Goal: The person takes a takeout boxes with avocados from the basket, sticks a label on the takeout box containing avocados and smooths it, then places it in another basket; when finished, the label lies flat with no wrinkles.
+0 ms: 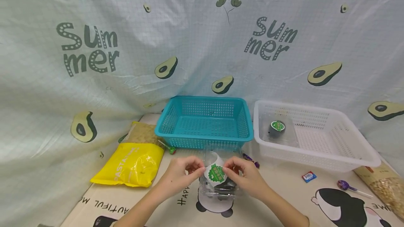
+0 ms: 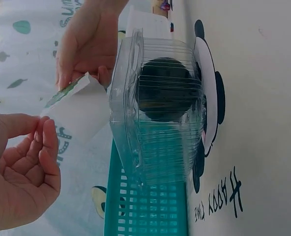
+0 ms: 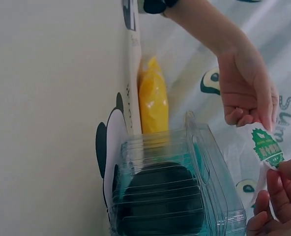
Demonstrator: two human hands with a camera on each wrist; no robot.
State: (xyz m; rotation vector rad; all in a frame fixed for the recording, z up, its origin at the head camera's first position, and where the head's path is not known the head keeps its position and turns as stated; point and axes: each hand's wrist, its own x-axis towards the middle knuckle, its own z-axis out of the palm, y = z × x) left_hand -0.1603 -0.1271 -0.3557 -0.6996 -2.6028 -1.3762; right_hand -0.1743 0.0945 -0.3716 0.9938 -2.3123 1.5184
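Note:
A round green-and-white sticker (image 1: 216, 173) is stretched between my two hands over a clear plastic clamshell box (image 2: 160, 162). My left hand (image 1: 183, 174) pinches the sticker's left edge between thumb and forefinger. Its right edge is pinched by my right hand (image 1: 246, 177) in the same way. In the left wrist view, part of the white backing paper hangs bent below the sticker. The box stands closed on the printed table cover, with a dark round item (image 2: 166, 89) inside. From the head view, the sticker hides part of that item.
Behind the box stands a turquoise basket (image 1: 203, 139). A white basket (image 1: 318, 155) to the right holds another stickered box (image 1: 288, 137). A yellow pasta bag (image 1: 135, 164) lies left. Lollipops, including a purple one (image 1: 343, 185), a small wrapped candy (image 1: 309, 176) and a grain bag (image 1: 386, 188) lie around.

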